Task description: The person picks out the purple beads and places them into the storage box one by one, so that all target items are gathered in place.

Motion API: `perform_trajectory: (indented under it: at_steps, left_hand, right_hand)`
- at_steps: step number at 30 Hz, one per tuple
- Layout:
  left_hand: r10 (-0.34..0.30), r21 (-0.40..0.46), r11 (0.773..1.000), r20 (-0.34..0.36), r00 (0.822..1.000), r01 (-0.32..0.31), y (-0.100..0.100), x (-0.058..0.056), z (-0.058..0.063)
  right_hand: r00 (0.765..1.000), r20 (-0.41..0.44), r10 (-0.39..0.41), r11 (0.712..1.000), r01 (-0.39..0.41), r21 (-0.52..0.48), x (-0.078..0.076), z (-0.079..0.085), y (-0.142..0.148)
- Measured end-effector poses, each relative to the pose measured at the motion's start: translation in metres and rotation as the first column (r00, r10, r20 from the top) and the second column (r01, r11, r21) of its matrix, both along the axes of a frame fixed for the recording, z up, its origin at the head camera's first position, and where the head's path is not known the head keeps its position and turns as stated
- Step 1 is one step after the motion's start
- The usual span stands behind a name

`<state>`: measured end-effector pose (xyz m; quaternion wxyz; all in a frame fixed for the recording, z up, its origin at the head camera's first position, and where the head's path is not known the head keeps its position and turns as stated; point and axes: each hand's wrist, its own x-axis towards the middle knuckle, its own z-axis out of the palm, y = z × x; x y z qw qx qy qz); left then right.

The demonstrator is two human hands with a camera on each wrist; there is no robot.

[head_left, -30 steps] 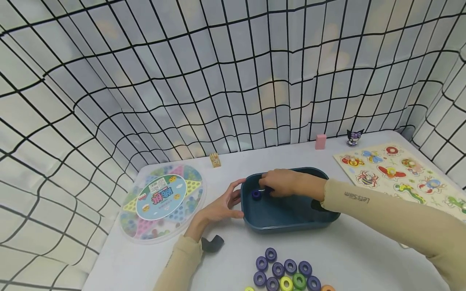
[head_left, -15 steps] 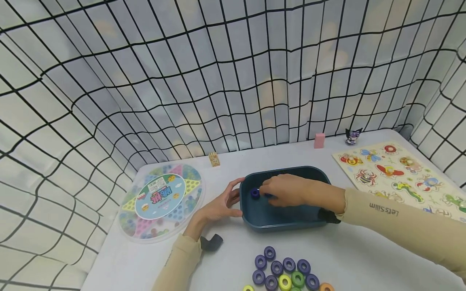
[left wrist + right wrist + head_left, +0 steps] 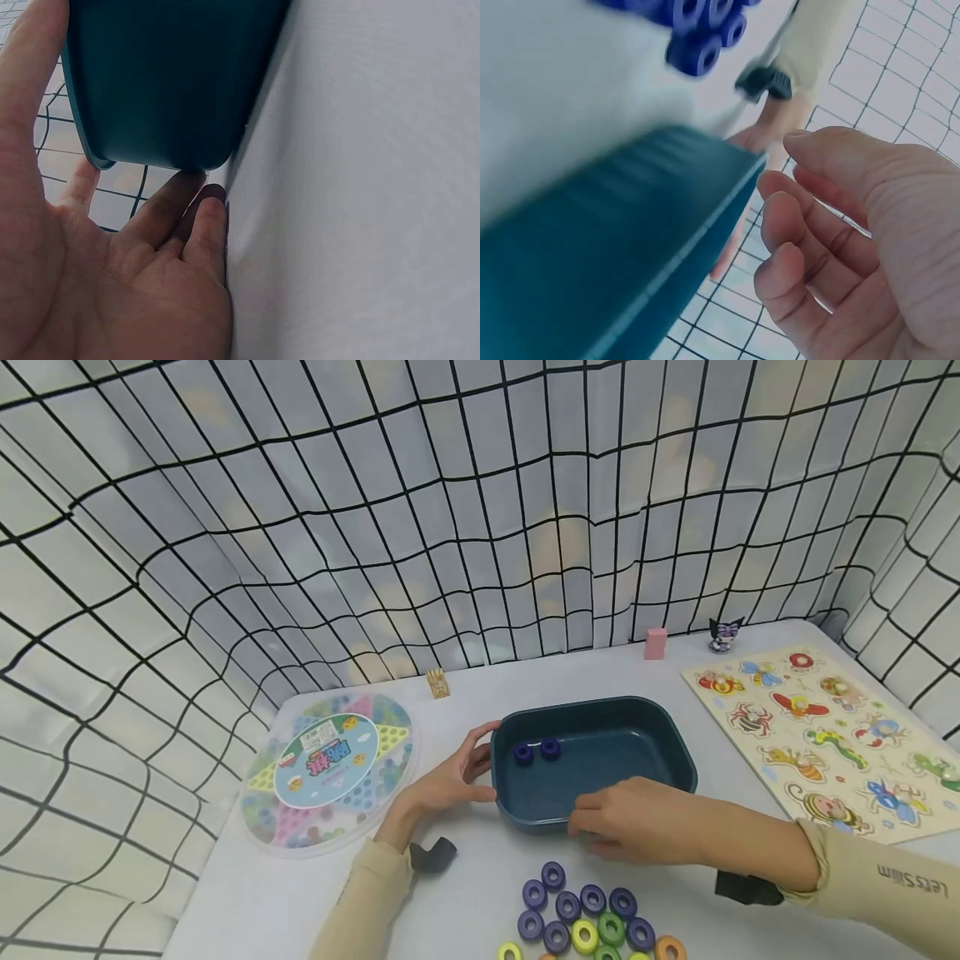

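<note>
In the head view, a dark teal tray (image 3: 600,777) stands on the white table. Two purple rings (image 3: 551,749) lie inside it near its left end. My left hand (image 3: 447,783) rests against that end, thumb and fingers spread; in the left wrist view its fingertips touch the tray's outer wall (image 3: 172,82). Over the front rim is my right hand (image 3: 637,822), its fingers loosely bent. The right wrist view shows nothing between thumb and fingers of this hand (image 3: 840,232). In front of the tray, several more purple rings (image 3: 567,907) lie with yellow, green and orange ones.
A round board-game box (image 3: 327,768) lies at the left. To the right is a wooden insect puzzle board (image 3: 817,735). Along the back stand a small fries figure (image 3: 438,683), a pink block (image 3: 655,644) and a black-eared figurine (image 3: 724,635). Netted fabric walls (image 3: 525,527) surround the table.
My right hand has let go of a purple ring inside the tray and moved back toward me and to the right. My left hand has stayed at the tray's left end.
</note>
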<state>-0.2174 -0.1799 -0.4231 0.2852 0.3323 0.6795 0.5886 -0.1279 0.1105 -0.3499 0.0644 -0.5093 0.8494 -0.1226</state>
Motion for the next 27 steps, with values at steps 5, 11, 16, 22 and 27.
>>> perform_trajectory:
  at_steps: [5,11,16,22,27]
  left_hand:
    - [0.004,0.005,1.0,0.007,1.0,-0.004,-0.001,-0.001,0.001]
    - [0.006,-0.003,1.0,0.011,1.0,-0.006,0.0,0.0,0.002]
    - [0.008,-0.004,1.0,0.003,1.0,-0.008,0.0,0.0,0.002]
    - [0.009,0.002,1.0,-0.009,1.0,-0.009,0.0,0.0,0.001]
    - [0.009,-0.001,1.0,0.014,1.0,-0.009,0.001,0.001,0.004]
  right_hand:
    - [0.991,0.133,0.013,0.999,-0.008,-0.038,0.019,-0.013,0.014]
    - [0.969,0.239,0.062,0.997,-0.071,0.03,0.035,-0.033,0.024]
    - [0.959,0.283,0.01,0.992,-0.046,0.119,0.041,-0.041,0.025]
    - [0.969,0.24,-0.062,0.979,0.012,0.204,0.045,-0.044,0.023]
    - [0.964,0.228,-0.135,0.966,0.077,0.247,0.044,-0.042,0.027]
